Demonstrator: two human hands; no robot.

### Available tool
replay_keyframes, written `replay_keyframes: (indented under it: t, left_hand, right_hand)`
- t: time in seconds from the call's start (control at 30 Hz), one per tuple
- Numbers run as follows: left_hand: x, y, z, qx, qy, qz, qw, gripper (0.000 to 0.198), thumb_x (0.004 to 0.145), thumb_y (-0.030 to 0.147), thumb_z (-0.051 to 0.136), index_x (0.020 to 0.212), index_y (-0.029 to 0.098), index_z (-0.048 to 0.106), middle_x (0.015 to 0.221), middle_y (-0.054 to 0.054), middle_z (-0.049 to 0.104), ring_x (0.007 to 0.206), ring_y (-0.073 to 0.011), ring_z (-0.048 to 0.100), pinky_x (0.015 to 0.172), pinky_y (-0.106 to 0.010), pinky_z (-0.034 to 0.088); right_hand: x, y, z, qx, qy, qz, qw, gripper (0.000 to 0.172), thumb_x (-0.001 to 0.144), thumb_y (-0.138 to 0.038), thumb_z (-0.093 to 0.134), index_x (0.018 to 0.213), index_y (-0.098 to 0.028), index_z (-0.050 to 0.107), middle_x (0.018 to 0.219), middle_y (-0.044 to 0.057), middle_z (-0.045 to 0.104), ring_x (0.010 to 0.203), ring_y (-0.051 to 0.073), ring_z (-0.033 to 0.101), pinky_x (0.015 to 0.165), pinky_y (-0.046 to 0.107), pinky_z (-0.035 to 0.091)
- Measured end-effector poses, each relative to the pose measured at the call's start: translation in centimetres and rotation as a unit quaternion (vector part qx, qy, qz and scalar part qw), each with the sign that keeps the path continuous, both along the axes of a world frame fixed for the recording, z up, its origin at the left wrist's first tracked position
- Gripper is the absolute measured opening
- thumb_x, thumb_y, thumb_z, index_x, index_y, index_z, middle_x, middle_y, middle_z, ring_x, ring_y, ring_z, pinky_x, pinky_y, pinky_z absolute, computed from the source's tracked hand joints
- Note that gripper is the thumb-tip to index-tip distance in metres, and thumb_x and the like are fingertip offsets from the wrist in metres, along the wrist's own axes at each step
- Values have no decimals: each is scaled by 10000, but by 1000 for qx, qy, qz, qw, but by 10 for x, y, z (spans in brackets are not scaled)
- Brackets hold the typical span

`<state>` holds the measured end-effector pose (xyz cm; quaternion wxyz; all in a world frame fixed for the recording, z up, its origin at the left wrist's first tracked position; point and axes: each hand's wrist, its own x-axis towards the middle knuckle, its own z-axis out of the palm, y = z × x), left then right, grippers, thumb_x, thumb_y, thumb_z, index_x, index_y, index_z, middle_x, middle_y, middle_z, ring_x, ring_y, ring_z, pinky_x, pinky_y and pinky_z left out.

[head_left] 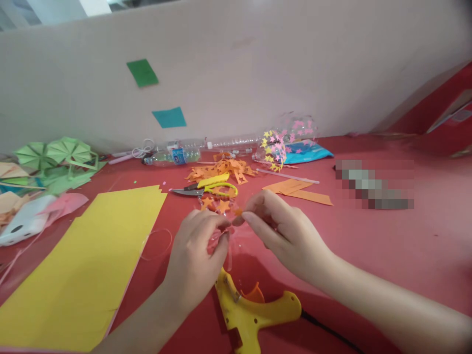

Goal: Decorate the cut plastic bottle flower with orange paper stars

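Left hand (195,253) has thumb and fingers pinched on thin, glossy clear plastic (230,258), just above the red table (387,265). Right hand (287,231) pinches a small orange star (238,212) at its fingertips, close beside the left fingers; grip detail is blurred. Glue gun (241,312) lies just below the hands: smooth yellow plastic body, curved orange trigger, black cord.

Beyond the hands: scissors (187,192) with yellow loop handles, ribbed yellow cutter (214,181), ragged pile of orange paper scraps (214,171). Flat yellow sheets (73,280) stacked at left, edges uneven. Pleated green paper wheels (69,151) behind them.

Counts: 2 hands, both pinching. 1 glue gun, 1 scissors, 1 cutter. At least 2 more orange stars (223,206) just past the left fingers. 2 green wheels. 2 paper squares (142,73) on the wall, green and teal. Scraps and sheets: can't count.
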<state>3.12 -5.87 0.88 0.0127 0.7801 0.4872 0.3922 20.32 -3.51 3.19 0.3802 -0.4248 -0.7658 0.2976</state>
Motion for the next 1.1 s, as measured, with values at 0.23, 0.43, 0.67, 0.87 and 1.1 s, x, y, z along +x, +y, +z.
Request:
replay_keyframes:
  t: [0.23, 0.43, 0.67, 0.87, 1.1]
  left_hand:
    - [1, 0, 3, 26, -10, 32, 999, 93, 818, 100, 586, 836, 175, 638, 897, -44, 555, 891, -182, 547, 792, -330, 469]
    - [4, -1, 1, 6, -32, 34, 999, 173, 755, 26, 579, 819, 184, 611, 901, -26, 555, 896, -173, 550, 783, -308, 483]
    - [5, 0, 2, 2, -42, 31, 999, 170, 762, 40, 564, 808, 199, 607, 884, -22, 565, 872, -175, 560, 759, -317, 501]
    - [6, 0, 1, -23, -50, 38, 998, 196, 742, 30, 557, 809, 209, 601, 894, -21, 571, 885, -186, 567, 767, -337, 511]
    - [6, 0, 1, -52, -67, 37, 996, 208, 728, 20, 545, 821, 194, 612, 900, -28, 574, 899, -183, 572, 793, -330, 507]
  right_hand:
    - [2, -1, 0, 7, -19, 0, 1000, 70, 876, -191, 517, 809, -210, 526, 680, -49, 563, 518, 74, 439, 485, 195, 339]
    - [-2, -2, 3, -27, -5, 27, 999, 92, 817, -142, 598, 746, -200, 597, 841, -17, 549, 597, 77, 458, 542, 214, 363]
    - [-7, -1, 0, -42, -13, 16, 999, 136, 813, -113, 567, 705, -194, 557, 790, -9, 538, 716, 127, 538, 657, 261, 421]
    - [-9, 0, -2, -28, -28, 0, 999, 125, 804, -121, 566, 710, -194, 525, 792, -11, 532, 689, 126, 531, 647, 268, 412]
    - [-11, -2, -5, 23, -76, -7, 997, 113, 792, -111, 562, 723, -188, 516, 843, 3, 535, 601, 95, 466, 552, 236, 368]
